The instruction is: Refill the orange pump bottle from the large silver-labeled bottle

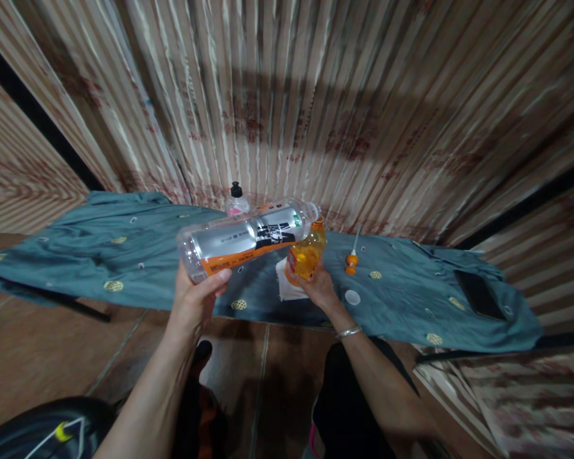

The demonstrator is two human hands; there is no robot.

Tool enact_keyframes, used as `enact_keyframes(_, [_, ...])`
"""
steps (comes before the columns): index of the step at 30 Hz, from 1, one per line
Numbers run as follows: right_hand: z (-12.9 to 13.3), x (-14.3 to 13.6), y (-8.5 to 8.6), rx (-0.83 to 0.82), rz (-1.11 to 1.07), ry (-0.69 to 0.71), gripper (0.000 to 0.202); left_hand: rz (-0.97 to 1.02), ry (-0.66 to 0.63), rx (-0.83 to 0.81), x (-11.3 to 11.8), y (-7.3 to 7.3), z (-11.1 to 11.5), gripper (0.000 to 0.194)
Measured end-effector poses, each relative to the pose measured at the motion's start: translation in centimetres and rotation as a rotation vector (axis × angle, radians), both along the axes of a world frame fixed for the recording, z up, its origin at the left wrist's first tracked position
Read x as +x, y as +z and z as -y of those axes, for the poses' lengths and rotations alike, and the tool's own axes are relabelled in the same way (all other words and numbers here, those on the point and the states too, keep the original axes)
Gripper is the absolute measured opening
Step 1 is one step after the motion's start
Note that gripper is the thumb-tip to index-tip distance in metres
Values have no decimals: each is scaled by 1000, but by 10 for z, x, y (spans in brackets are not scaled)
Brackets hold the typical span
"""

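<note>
My left hand is wrapped round the base of a large clear bottle with a silver and orange label. The bottle is tilted almost level, its neck pointing right and touching or just over the top of an orange bottle. My right hand grips that orange bottle low down, above a white cloth. To the right lie an orange pump top with a pale tube and a round white cap. Whether liquid flows between the bottles cannot be made out.
A small bottle with a black top stands behind the large one. A dark phone lies at the right of the teal-covered table. Striped curtains hang behind; a black round object is at lower left.
</note>
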State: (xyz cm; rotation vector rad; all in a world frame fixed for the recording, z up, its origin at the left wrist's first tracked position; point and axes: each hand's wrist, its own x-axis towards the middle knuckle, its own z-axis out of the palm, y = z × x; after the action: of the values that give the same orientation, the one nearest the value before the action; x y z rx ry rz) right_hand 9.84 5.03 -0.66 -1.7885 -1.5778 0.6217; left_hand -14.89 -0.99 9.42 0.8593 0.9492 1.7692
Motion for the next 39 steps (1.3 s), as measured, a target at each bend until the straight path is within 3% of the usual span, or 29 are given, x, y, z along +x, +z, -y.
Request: enact_keyframes(39, [-1, 2, -2, -5, 24, 18, 62, -7, -8, -9, -1, 1, 2, 59])
